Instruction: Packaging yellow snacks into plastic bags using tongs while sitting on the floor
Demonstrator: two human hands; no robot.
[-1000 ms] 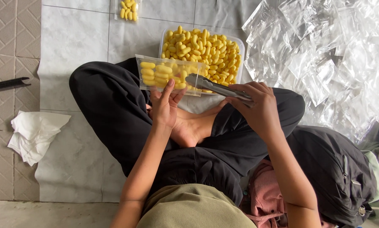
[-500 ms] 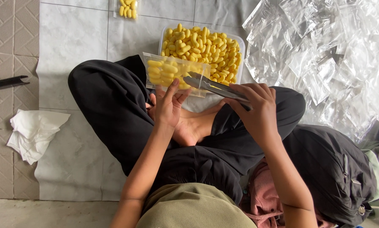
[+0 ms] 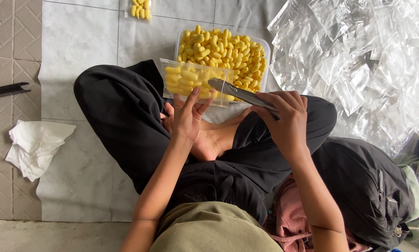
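Holding, left hand [image 3: 187, 117]: pinches small clear bag [image 3: 195, 82] by its near edge, fingers closed on the film; bag sits above the lap, just near of the tub.
Holding, right hand [image 3: 284, 122]: wraps metal tongs [image 3: 239, 93], tips reaching left to the bag's open right end; tips look nearly closed, cannot tell whether a piece is caught.
Bag contents: yellow puffed snacks [image 3: 181, 80], filling the left part.
Handling, bag: judged very light, limp, slippery film; sags unless supported; best taken at the mouth edge or along a seam, not squeezed across the filled part.
Handling, snacks: judged brittle, easily crushed; gentle tong pressure advised.
Handling, tongs: stiff, smooth; gripped mid-handle.
Tub [image 3: 264, 49]: clear plastic, heaped with the same snacks, on the floor just far of the knees.
Filled bag [image 3: 140, 9]: far left, well apart.
Empty bags [image 3: 359, 60]: loose heap, right and far.
Tissue [image 3: 34, 144]: crumpled, left on the tiles.
Dark tool [image 3: 6, 89]: far left edge.
Backpack [image 3: 373, 186]: near right.
Obstruction: crossed legs close under the bag; tub rim close to the tong tips.
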